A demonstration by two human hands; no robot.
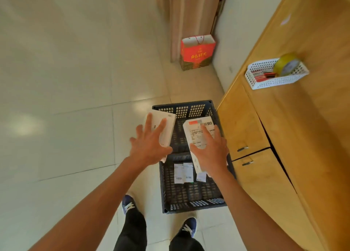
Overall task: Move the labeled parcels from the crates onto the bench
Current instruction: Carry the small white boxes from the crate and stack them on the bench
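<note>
Two dark mesh crates stand end to end on the floor, a far crate (181, 104) and a near crate (191, 206). My left hand (149, 145) holds a plain white parcel (166, 122) over the far crate's left side, fingers spread on its face and thumb at its lower edge. My right hand (212, 152) grips a white parcel with a printed barcode label (197, 130) above the divide between the crates. Small labeled parcels (183, 173) lie in the near crate. The wooden bench (306, 121) runs along the right.
A white perforated basket (265, 80) with a tape roll (286, 64) and pens sits on the bench. Cabinet doors with metal handles (243, 148) face the crates. A red gift bag (197, 51) stands by the far wall. My feet are just behind the near crate on the tiled floor.
</note>
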